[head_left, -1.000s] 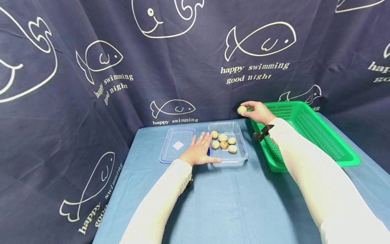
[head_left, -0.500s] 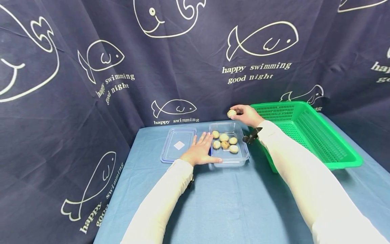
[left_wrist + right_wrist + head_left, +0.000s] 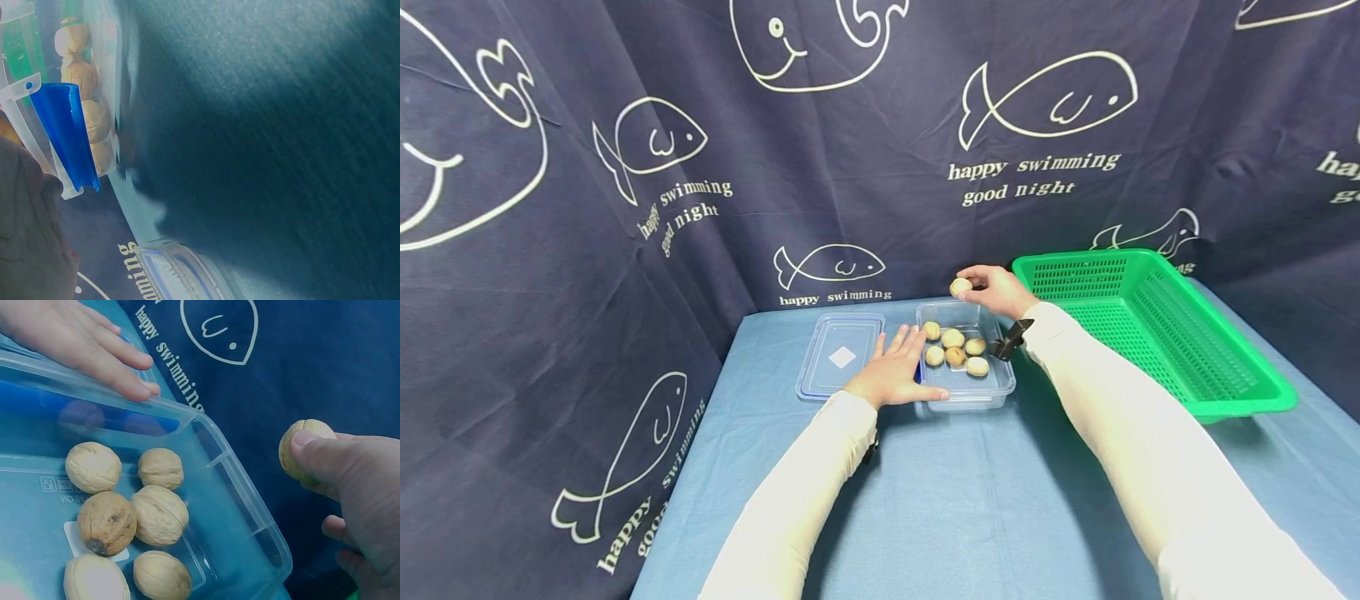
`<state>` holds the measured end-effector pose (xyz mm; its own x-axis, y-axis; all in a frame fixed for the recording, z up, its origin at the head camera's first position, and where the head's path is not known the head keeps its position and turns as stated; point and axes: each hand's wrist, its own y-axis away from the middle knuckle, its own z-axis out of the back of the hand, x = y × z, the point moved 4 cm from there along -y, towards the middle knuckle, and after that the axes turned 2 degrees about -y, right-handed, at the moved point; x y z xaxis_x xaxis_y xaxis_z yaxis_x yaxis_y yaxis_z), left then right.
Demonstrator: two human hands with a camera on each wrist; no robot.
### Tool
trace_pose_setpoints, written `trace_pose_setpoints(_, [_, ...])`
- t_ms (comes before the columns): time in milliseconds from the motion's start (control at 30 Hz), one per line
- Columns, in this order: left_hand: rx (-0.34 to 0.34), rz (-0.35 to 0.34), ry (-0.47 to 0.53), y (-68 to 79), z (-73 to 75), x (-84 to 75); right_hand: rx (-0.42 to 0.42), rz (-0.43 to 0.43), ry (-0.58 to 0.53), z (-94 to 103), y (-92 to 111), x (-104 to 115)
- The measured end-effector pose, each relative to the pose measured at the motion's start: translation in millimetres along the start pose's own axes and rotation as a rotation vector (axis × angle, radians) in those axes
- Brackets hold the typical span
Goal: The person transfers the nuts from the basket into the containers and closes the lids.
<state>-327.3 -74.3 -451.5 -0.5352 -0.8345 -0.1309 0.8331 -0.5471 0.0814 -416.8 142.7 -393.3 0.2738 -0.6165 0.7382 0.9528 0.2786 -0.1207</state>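
Observation:
Between thumb and fingers my right hand (image 3: 1000,292) pinches a walnut (image 3: 303,450), held up over the far edge of a clear plastic box (image 3: 997,377). Inside the box, several walnuts (image 3: 159,514) lie on the bottom; one is browner, with a dark spot. My left hand (image 3: 891,375) rests with spread, straight fingers on the box's left rim. In the left wrist view a blue latch flap (image 3: 69,134) hangs on the box's side beside that hand, and walnuts show through the clear wall.
A clear lid (image 3: 814,367) with a blue seal and a white label lies left of the box. To the right stands a green slotted basket (image 3: 1240,408). Behind the blue-clothed table (image 3: 925,508) hangs a dark curtain (image 3: 850,167) with fish drawings.
My right hand has carried the walnut leftward and slightly down, from beside the basket to above the box's far edge. My left hand stays on the rim.

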Motion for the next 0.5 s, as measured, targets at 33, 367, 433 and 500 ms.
trace_pose_setpoints(33, [0.001,0.002,0.000,-0.2,-0.4,-0.1,0.002,0.001,-0.003,-0.5,0,0])
trace_pose_setpoints(367, [0.001,0.007,0.014,-0.6,-0.7,-0.9,-0.016,-0.049,-0.069,-8.0,2,-2])
trace_pose_setpoints(433, [-0.003,0.005,0.020,-0.4,-0.7,-0.3,-0.035,-0.070,-0.084,-9.9,4,-1])
trace_pose_setpoints(500, [-0.002,0.005,0.025,-0.5,-1.2,0.8,-0.063,-0.086,-0.093,-11.1,5,0])
